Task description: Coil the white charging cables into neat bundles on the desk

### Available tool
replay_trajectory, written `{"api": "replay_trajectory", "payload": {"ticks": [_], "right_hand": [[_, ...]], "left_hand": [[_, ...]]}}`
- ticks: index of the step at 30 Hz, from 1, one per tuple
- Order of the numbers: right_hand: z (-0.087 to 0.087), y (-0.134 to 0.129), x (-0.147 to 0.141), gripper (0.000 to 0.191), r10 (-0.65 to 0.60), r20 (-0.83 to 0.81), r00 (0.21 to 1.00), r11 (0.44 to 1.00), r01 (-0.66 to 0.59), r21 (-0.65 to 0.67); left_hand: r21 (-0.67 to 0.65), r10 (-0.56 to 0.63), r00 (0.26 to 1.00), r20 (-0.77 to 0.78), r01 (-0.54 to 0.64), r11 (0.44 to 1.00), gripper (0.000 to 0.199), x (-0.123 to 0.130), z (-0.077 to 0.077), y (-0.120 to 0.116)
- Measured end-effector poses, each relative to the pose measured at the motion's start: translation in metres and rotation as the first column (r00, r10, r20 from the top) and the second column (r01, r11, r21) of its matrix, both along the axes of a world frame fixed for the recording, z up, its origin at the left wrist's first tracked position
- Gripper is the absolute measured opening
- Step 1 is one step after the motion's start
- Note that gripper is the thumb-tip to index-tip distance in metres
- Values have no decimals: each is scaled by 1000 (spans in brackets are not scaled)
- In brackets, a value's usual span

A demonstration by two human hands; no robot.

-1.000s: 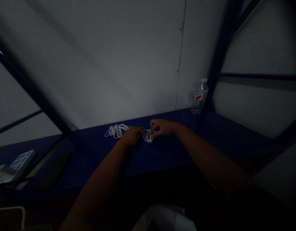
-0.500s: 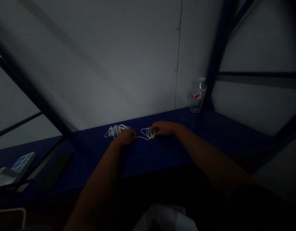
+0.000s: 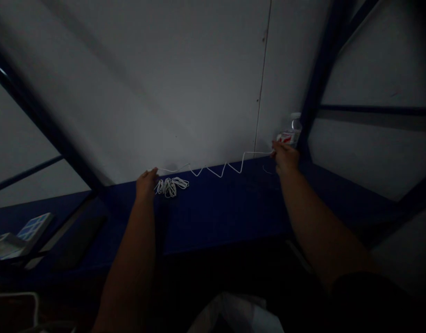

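Note:
A thin white cord (image 3: 220, 170) stretches in a zigzag between my two hands, above the dark blue shelf (image 3: 227, 212). My left hand (image 3: 146, 183) is pinching the cord at its left end, just above a loose white cord bundle (image 3: 170, 187) lying on the shelf. My right hand (image 3: 285, 157) pinches the other end, raised in front of a clear plastic water bottle (image 3: 291, 131) with a red label. The hand hides the bottle's lower part.
A white wall panel (image 3: 164, 92) rises behind the shelf, with dark blue metal frame bars (image 3: 324, 78) on the right and left. A patterned box or book (image 3: 34, 227) lies on a lower blue surface at the far left. White cloth (image 3: 235, 314) shows at the bottom.
My hands have moved apart, left hand to the left and right hand up and right. The cord, earlier low on the shelf between them, now stretches out in the air.

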State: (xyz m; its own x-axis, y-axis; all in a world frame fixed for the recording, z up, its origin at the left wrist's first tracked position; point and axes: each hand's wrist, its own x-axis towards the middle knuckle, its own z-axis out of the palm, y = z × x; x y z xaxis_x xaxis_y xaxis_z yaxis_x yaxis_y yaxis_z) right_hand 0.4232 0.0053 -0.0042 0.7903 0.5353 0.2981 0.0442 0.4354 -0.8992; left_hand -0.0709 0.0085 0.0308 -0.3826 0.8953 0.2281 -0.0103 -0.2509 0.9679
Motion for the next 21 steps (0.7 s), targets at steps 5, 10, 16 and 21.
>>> {"api": "replay_trajectory", "payload": {"ticks": [5, 10, 16, 21], "right_hand": [[0, 5, 5, 18, -11, -124, 992, 997, 20, 71], [1, 2, -9, 28, 115, -8, 993, 990, -114, 84], [3, -9, -65, 41, 481, 264, 836, 877, -464, -127], [-5, -26, -133, 42, 705, 316, 636, 710, -632, -312]], "left_hand": [[119, 145, 890, 432, -215, 969, 17, -22, 2, 7], [160, 144, 910, 389, -221, 962, 19, -17, 2, 8], [141, -217, 976, 25, 211, 967, 39, 34, -7, -7], [-61, -542, 838, -67, 539, 840, 37, 78, -26, -23]]}}
